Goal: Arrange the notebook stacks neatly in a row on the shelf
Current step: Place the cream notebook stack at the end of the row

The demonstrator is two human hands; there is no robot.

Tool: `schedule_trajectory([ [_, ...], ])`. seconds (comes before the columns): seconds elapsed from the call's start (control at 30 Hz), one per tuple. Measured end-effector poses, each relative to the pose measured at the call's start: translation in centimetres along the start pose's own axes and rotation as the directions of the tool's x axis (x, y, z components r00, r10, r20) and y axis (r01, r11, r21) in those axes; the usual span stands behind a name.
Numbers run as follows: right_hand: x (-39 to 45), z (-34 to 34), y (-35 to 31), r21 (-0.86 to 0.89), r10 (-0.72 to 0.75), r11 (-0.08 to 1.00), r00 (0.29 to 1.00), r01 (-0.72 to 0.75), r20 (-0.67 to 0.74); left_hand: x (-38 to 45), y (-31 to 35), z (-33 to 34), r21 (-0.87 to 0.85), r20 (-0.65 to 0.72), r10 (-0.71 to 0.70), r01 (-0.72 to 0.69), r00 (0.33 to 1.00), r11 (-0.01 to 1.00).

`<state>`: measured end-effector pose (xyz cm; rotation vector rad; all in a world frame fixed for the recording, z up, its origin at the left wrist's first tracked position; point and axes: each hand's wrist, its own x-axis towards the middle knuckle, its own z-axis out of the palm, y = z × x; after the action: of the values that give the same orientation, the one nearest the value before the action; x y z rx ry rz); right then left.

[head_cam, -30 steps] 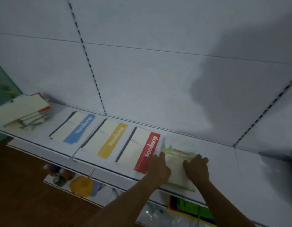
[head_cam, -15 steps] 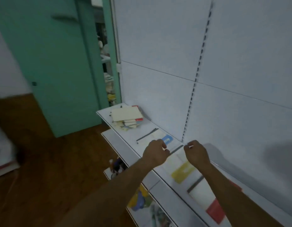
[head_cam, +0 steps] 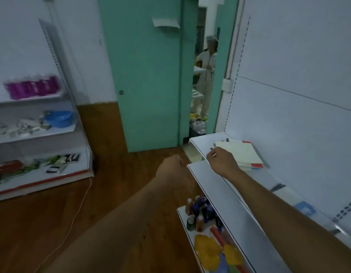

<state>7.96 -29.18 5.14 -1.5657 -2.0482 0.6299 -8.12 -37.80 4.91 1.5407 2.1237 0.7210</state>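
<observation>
We judge the step in hand to be the reach toward the loose pile of notebooks (head_cam: 240, 153) at the far left end of the shelf (head_cam: 202, 143). The pile is untidy: a cream cover lies on top, with red and pale blue edges jutting out beneath it at differing angles.

Our right hand (head_cam: 223, 161) hovers just in front of the pile, near its front edge. Its fingers are curled, and a thin pale sliver shows at the fingertips; we cannot tell whether that is something pinched or only a nail. Contact with the pile is not evident. Our left hand (head_cam: 171, 164) is out over the wooden floor (head_cam: 43, 223), apart from the shelf, curled into a loose fist and holding nothing we can see.

Nearer to us, a notebook with a blue band (head_cam: 304, 208) lies flat on the shelf, partly hidden by the right forearm.

In our judgement the next move calls for both hands on the pile: square its edges, then lift or slide part of it toward the flat notebooks.

The covers look smooth and thin, card or paper, so they may slip over each other and fan out. The shelf is a smooth, flat white panel, probably painted metal, with a raised front lip.
</observation>
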Motion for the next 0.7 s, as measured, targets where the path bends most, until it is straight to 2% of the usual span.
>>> schedule_trajectory([
  [0.13, 4.9, 3.5, -2.9, -0.002, -0.045, 0.999, 0.998, 0.045, 0.053, 4.2, -2.9, -1.4, 0.012, 0.002, -0.002, 0.002, 1.000, 1.000],
  [0.37, 17.0, 7.5, -5.4, -0.048, -0.144, 0.988, 0.987, 0.148, 0.076, 14.7, -5.9, -3.6, 0.148, -0.001, -0.016, 0.016, 1.000, 0.989],
  [0.5, 24.2, 8.5, -5.9, -0.018, -0.157, 0.987, 0.984, 0.159, 0.083, 21.4, -5.5, -4.8, 0.253, -0.012, 0.009, -0.005, 1.000, 0.967],
  [0.7, 32.6, 8.5, -4.8, -0.131, -0.137, 0.981, 0.989, 0.142, 0.051, 31.4, -3.0, -3.9, 0.331, 0.078, 0.084, -0.105, 0.993, 0.938],
])
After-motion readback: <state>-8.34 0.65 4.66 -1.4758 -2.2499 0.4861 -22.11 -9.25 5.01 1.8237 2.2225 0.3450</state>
